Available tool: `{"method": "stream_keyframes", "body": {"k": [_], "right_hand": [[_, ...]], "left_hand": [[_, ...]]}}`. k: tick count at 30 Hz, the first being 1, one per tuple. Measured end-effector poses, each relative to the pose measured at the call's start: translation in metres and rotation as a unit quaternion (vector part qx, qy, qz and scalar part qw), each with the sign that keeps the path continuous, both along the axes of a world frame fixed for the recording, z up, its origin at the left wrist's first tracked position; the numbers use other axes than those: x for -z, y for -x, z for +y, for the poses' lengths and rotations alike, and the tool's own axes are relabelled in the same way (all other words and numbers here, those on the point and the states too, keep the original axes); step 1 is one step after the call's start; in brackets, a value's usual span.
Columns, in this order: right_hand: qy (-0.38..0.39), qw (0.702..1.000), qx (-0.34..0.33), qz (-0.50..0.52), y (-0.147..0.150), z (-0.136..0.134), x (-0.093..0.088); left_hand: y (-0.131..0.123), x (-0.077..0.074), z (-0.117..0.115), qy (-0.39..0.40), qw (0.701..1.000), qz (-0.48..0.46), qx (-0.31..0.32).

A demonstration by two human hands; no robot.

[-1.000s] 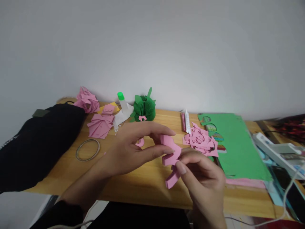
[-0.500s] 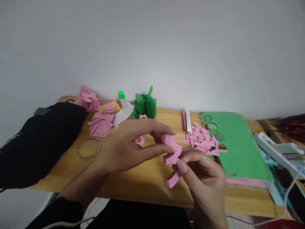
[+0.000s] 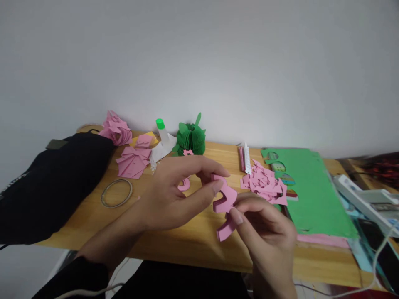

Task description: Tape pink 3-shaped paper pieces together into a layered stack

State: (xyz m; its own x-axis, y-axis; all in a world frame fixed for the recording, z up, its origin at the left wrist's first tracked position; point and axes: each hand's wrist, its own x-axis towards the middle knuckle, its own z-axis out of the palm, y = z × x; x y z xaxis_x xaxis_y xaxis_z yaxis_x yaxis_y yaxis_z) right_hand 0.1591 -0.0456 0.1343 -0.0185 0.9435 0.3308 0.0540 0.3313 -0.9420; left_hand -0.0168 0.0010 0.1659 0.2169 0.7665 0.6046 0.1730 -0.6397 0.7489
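Note:
Both hands hold a stack of pink paper cutouts [image 3: 230, 196], curved in outline and thick with layers, above the wooden table. My left hand [image 3: 177, 193] pinches its upper left end between thumb and fingers. My right hand [image 3: 268, 232] grips the right side, thumb in front, with the remaining fingers curled behind it. A lower curved arm of the stack sticks out below the right thumb. Behind my left hand, a small pink curved paper piece [image 3: 184, 184] lies on the table, partly covered.
Toward the wall stand a green paper honeycomb figure [image 3: 190, 139] and a glue stick [image 3: 162, 131]. Pink scraps [image 3: 264, 182] and a green sheet [image 3: 318, 191] lie right. Left are folded pink papers [image 3: 134, 162], a ring [image 3: 116, 193] and a black bag [image 3: 59, 182].
My left thumb has shifted up along the pink stack, uncovering more of its inner curve. Both hands keep hold of it, and its lower end has risen slightly.

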Motion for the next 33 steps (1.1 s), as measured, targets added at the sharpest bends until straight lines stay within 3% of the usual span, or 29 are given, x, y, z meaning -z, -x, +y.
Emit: {"method": "stream_keyframes", "body": {"k": [12, 20, 26, 30, 33], "right_hand": [[-0.047, 0.998, 0.017, -0.035, 0.001, 0.001, 0.002], [-0.037, 0.999, 0.024, -0.025, 0.0, -0.001, 0.005], [0.064, 0.995, -0.017, 0.076, 0.004, 0.007, 0.0], [0.155, 0.984, -0.061, 0.069, 0.009, 0.02, -0.003], [0.182, 0.979, -0.067, 0.059, 0.011, 0.024, -0.001]], "left_hand": [[0.003, 0.001, 0.0, 0.026, 1.0, 0.0, 0.0], [0.008, 0.004, 0.004, 0.041, 0.999, 0.019, -0.013], [0.008, 0.005, 0.008, 0.069, 0.997, 0.043, -0.011], [0.007, 0.008, 0.013, 0.119, 0.991, 0.047, 0.025], [0.006, 0.01, 0.015, 0.17, 0.984, 0.03, 0.046]]}}
